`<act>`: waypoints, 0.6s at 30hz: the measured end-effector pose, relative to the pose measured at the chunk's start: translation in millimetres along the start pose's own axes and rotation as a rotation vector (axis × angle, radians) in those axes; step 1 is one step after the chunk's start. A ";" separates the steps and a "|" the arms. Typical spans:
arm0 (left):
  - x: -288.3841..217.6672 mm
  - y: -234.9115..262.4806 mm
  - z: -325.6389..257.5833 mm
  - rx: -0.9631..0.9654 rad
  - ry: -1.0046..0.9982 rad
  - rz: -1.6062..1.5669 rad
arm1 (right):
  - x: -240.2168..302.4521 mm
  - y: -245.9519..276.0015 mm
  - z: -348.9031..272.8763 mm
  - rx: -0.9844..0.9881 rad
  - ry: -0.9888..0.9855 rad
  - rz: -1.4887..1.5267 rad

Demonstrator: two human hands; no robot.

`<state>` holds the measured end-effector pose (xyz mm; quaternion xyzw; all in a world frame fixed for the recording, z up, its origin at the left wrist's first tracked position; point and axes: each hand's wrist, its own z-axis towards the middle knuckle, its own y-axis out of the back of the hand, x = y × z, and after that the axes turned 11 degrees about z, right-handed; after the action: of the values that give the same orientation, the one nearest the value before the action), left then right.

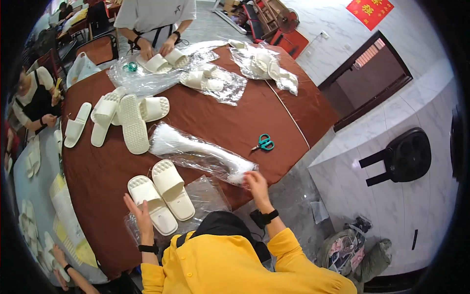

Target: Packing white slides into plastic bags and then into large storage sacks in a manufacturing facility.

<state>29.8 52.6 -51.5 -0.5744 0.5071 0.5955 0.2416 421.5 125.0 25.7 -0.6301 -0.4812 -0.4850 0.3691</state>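
A pair of cream slippers (174, 190) lies in front of me on a flat clear plastic bag (208, 193). My left hand (143, 223) is beside the left slipper, fingers stretched and apart, with nothing in its grasp. To the right of the pair, a bundle of thin white strands (196, 148) lies in a clear plastic sleeve. At the bundle's near right end, the fingers of my right hand (257, 186) are pinched together on the strand ends; how many they hold is too small to tell. Teal-handled scissors (265, 142) lie beyond that hand.
Several loose cream slippers (134, 125) are spread at the left of the brown-covered table (220, 115). Bagged slippers (215, 81) lie farther back. Across the table, a person's hands (156, 51) handle slippers. At the left, more people work by a pale table (36, 183).
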 end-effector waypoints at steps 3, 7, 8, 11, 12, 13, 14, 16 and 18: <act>-38.6 -11.7 -4.8 -0.332 -0.236 0.412 | -38.8 67.7 18.4 -0.372 0.175 0.206; -79.6 -23.3 -12.0 -0.194 -0.485 0.617 | -57.1 88.1 32.0 -0.182 -0.079 0.308; -87.6 -32.2 -11.8 -0.033 -0.505 0.552 | -58.4 84.7 34.6 -0.178 -0.082 0.312; -97.1 -54.2 -4.7 0.171 -0.589 0.533 | -61.3 68.1 42.1 -0.047 -0.163 0.158; -97.8 -62.6 -1.3 0.222 -0.649 0.574 | -65.2 67.3 44.6 -0.039 -0.160 0.162; -100.3 -70.6 2.1 0.216 -0.652 0.577 | -68.4 67.6 46.2 -0.051 -0.118 0.115; -104.1 -79.2 6.6 0.242 -0.680 0.618 | -71.0 67.7 48.8 -0.063 -0.075 0.069; -105.4 -95.1 18.7 0.243 -0.697 0.673 | -70.6 52.2 48.4 -0.099 -0.047 0.120; -107.6 -119.9 35.5 0.296 -0.759 0.703 | -72.4 58.8 47.5 -0.131 0.000 0.049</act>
<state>142.6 159.8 3.1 -0.0742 0.6244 0.7283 0.2724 485.5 135.7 -56.4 -0.6644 -0.4328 -0.5062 0.3391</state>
